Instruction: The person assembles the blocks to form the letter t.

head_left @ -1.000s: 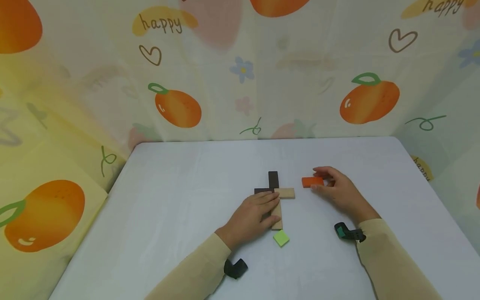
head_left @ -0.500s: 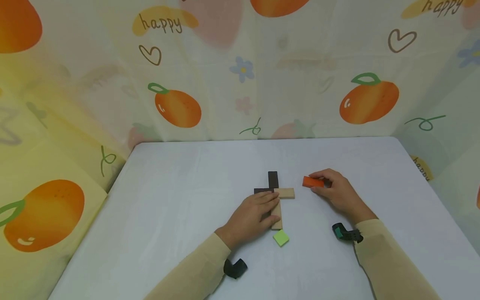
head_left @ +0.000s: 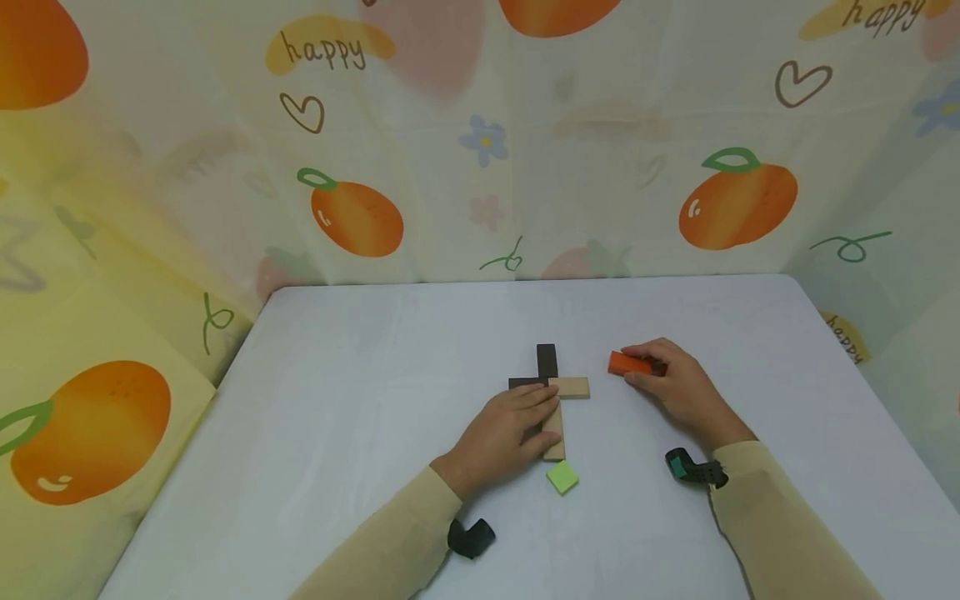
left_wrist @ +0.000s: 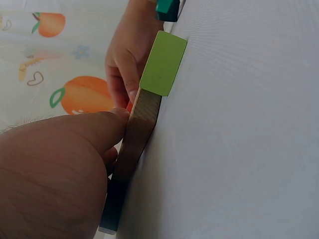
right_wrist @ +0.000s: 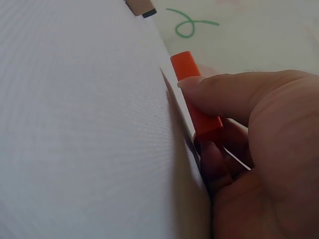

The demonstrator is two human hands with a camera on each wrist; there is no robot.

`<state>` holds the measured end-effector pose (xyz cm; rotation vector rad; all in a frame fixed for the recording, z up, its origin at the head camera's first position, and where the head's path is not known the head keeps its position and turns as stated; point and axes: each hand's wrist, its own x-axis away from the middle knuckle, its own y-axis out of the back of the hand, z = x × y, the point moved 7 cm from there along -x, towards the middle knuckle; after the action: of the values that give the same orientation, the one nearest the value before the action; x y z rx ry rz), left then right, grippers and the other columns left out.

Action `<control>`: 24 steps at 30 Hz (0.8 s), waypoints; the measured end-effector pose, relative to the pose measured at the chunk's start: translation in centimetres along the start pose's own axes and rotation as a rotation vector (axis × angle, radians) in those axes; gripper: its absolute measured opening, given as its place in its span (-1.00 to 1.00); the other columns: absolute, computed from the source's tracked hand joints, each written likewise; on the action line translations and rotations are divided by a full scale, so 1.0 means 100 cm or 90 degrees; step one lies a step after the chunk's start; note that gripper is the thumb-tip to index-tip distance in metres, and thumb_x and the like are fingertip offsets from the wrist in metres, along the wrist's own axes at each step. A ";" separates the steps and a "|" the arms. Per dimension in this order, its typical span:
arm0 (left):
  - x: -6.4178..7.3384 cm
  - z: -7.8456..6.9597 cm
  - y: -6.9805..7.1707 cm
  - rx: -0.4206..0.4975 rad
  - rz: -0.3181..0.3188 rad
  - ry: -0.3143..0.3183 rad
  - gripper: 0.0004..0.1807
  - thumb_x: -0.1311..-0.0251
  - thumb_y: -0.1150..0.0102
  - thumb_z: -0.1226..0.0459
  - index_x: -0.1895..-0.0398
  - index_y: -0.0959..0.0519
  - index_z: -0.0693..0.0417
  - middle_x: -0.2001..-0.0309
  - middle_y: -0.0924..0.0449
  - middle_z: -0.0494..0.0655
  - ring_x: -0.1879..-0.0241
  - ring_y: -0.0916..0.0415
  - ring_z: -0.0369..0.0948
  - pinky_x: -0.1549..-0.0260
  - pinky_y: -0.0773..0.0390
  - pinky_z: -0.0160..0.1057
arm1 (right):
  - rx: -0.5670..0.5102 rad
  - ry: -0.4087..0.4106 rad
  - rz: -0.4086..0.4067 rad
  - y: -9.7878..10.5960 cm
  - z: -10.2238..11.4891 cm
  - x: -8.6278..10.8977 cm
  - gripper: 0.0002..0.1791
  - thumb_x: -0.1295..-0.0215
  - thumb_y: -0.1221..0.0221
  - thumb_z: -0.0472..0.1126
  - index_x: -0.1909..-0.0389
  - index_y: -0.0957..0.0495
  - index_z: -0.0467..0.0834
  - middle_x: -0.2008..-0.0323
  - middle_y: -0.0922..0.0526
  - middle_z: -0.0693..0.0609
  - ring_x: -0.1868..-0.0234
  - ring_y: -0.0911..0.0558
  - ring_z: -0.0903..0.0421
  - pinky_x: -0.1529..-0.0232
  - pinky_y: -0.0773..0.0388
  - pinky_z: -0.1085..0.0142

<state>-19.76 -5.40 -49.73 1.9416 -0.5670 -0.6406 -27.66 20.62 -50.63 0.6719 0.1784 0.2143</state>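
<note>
My right hand (head_left: 681, 385) pinches an orange block (right_wrist: 187, 67) between thumb and fingers, to the right of a cross-like layout. That layout has a black block (head_left: 547, 360) at the far end, a second dark block (head_left: 527, 382) partly under my fingers, a light wooden block (head_left: 573, 387) pointing right, and another wooden block (head_left: 555, 442) toward me. My left hand (head_left: 498, 429) rests over the layout with extended fingers, its thumb touching the nearer wooden block's side. A light green block (left_wrist: 163, 64) lies corner-first at that block's near end.
The blocks lie on a white tabletop (head_left: 337, 400). Behind it hangs a cloth (head_left: 600, 125) printed with oranges. Dark wrist devices (head_left: 471, 538) sit at both sleeves.
The orange block has tilted and shifted slightly right within my right hand's grip; that hand's fingers have adjusted around it. My left hand and the other blocks stay put.
</note>
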 end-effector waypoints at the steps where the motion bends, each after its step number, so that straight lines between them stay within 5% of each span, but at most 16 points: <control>1: 0.000 0.000 0.000 -0.001 0.000 0.001 -0.36 -0.61 -0.25 -0.02 -0.56 -0.50 0.16 -0.58 -0.38 -0.08 -0.59 -0.25 -0.14 -0.56 -0.15 -0.18 | -0.001 0.000 0.000 0.000 0.001 0.000 -0.53 -0.51 -0.41 -0.25 -0.36 -0.64 -0.29 -0.18 -0.62 -0.18 -0.15 -0.56 -0.13 -0.17 -0.50 0.04; 8: 0.000 0.000 0.001 -0.002 0.006 0.006 -0.35 -0.62 -0.24 -0.02 -0.57 -0.49 0.16 -0.59 -0.37 -0.09 -0.60 -0.24 -0.14 -0.56 -0.14 -0.17 | -0.027 -0.006 0.005 -0.003 0.002 0.004 -0.53 -0.52 -0.40 -0.23 -0.36 -0.64 -0.26 -0.22 -0.62 -0.17 -0.21 -0.56 -0.16 -0.25 -0.49 -0.09; 24: 0.001 -0.002 0.003 -0.008 0.002 0.001 -0.35 -0.62 -0.23 -0.03 -0.56 -0.49 0.16 -0.58 -0.38 -0.09 -0.59 -0.25 -0.13 -0.56 -0.16 -0.16 | -0.059 0.023 0.030 -0.018 0.019 0.023 -0.56 -0.51 -0.43 -0.19 -0.33 -0.67 -0.17 -0.22 -0.65 -0.03 -0.18 -0.57 -0.04 -0.14 -0.50 0.35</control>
<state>-19.62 -5.43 -49.39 1.9292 -0.5651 -0.6393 -24.78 18.71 -50.55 0.5800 0.1868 0.2785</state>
